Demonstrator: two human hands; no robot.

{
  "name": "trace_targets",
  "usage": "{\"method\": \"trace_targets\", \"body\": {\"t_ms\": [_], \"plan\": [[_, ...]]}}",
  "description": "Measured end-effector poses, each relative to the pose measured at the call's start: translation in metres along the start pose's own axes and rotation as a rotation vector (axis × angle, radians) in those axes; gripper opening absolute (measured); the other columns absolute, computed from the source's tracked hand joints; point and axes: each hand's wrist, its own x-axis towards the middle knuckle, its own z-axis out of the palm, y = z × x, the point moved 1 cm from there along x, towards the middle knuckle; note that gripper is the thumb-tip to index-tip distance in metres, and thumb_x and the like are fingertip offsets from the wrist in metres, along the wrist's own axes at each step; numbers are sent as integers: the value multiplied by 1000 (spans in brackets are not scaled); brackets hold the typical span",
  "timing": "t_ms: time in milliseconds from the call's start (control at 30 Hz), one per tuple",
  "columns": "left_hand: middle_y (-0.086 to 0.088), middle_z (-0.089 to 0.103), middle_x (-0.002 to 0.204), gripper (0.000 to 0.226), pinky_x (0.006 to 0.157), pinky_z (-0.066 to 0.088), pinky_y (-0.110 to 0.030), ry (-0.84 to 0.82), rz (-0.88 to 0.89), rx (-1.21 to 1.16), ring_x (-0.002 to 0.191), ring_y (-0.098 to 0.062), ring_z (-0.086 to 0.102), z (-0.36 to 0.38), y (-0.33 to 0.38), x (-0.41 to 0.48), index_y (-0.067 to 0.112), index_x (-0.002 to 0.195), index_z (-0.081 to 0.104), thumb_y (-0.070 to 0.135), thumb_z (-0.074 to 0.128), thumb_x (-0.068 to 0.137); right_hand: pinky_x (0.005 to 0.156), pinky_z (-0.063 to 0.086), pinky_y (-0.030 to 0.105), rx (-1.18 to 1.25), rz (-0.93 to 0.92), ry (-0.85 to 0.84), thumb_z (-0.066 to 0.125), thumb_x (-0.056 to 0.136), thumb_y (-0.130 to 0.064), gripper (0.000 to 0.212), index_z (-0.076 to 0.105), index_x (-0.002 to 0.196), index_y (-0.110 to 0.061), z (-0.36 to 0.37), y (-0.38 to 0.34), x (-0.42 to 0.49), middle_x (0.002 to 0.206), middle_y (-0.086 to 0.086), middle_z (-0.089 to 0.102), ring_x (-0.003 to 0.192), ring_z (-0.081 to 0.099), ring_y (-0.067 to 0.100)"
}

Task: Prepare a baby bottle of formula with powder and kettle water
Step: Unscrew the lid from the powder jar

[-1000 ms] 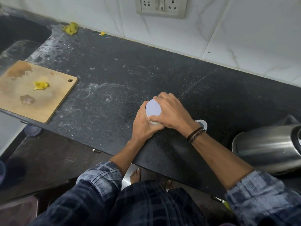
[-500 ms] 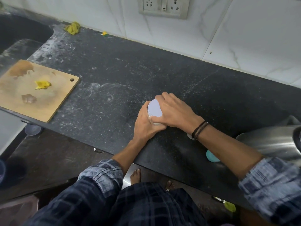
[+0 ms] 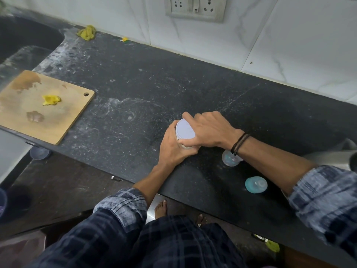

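Observation:
A small powder jar with a pale lavender lid (image 3: 185, 130) stands on the black counter (image 3: 135, 89). My left hand (image 3: 172, 147) wraps around the jar's body from the near side. My right hand (image 3: 209, 130) lies over the lid's right rim, fingers curled on it. Under my right wrist stands an open clear baby bottle (image 3: 229, 159). Its blue nipple cap (image 3: 256, 185) rests on the counter closer to the front edge. The steel kettle (image 3: 336, 157) shows only partly at the right edge, behind my right sleeve.
A wooden cutting board (image 3: 44, 107) with yellow scraps lies at the left, overhanging the counter edge. A dark sink (image 3: 23, 41) is at the far left. A yellow cloth (image 3: 87, 32) sits by the wall, below a socket panel (image 3: 195, 7).
The view has shifted, so the bottle and blue cap now show from under my right arm. Both hands stay clasped on the jar; my right fingers have turned slightly on the lid.

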Motion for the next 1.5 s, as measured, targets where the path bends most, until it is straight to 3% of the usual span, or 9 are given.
{"method": "trace_targets", "body": {"t_ms": [333, 433, 533, 633, 800, 967, 1200, 1333, 1500], "plan": [[17, 49, 125, 93, 92, 44, -19, 27, 17, -13, 116, -9, 51, 0, 3, -2, 27, 135, 43, 57, 81, 56, 51, 30, 32, 17, -85, 22, 48, 79, -84, 73, 43, 115, -21, 7, 10, 7, 77, 4, 65, 61, 55, 30], [30, 46, 119, 89, 91, 46, -22, 25, 18, -11, 114, -7, 51, -2, 5, -2, 39, 131, 39, 57, 81, 55, 52, 32, 32, 25, -95, 29, 50, 78, -83, 71, 43, 116, -23, 8, 12, 7, 78, 3, 63, 63, 56, 30], [32, 45, 120, 93, 93, 49, -25, 4, 9, -20, 116, -7, 51, -3, 2, 0, 34, 133, 41, 56, 83, 54, 53, 35, 33, 43, -127, 18, 52, 78, -81, 69, 41, 118, -26, 7, 15, 7, 77, -1, 59, 63, 53, 26], [21, 47, 127, 103, 97, 45, -22, -3, 5, -27, 122, -10, 50, -2, 0, -1, 26, 141, 41, 56, 84, 53, 54, 43, 35, 65, -131, -12, 53, 77, -79, 66, 41, 118, -28, 6, 16, 8, 79, -1, 59, 65, 55, 26], [30, 44, 126, 99, 95, 39, -12, -2, 3, -51, 123, -6, 48, -1, 1, -1, 45, 134, 30, 55, 87, 53, 66, 51, 41, 110, -160, -87, 54, 79, -75, 67, 41, 127, -30, 1, 19, 9, 90, -1, 60, 76, 56, 25], [12, 52, 135, 99, 101, 50, -33, 7, -34, -61, 127, -10, 52, 1, -4, 0, 29, 138, 42, 41, 94, 54, 70, 49, 41, 141, -202, -206, 60, 78, -65, 68, 38, 136, -37, -8, 19, 12, 95, -6, 50, 85, 50, 21], [11, 51, 133, 98, 99, 48, -29, 7, -20, -20, 125, -10, 50, 2, -7, 0, 25, 141, 41, 40, 96, 61, 67, 36, 38, 64, -127, -320, 66, 79, -68, 76, 31, 144, -49, -30, 11, 10, 101, -5, 34, 92, 40, 19], [10, 54, 128, 91, 97, 52, -39, -2, -5, -4, 122, -15, 54, 2, -6, 2, 28, 134, 45, 49, 91, 59, 70, 38, 39, 76, 25, -262, 61, 81, -75, 76, 46, 140, -30, -35, -3, 0, 120, 5, 50, 101, 54, 26], [14, 54, 128, 90, 96, 53, -42, 18, -4, -14, 122, -14, 55, 3, -4, 0, 33, 132, 42, 47, 91, 57, 73, 40, 37, 153, 79, -252, 70, 87, -56, 69, 46, 143, -23, -33, -12, -6, 128, 8, 50, 112, 55, 30]]}}
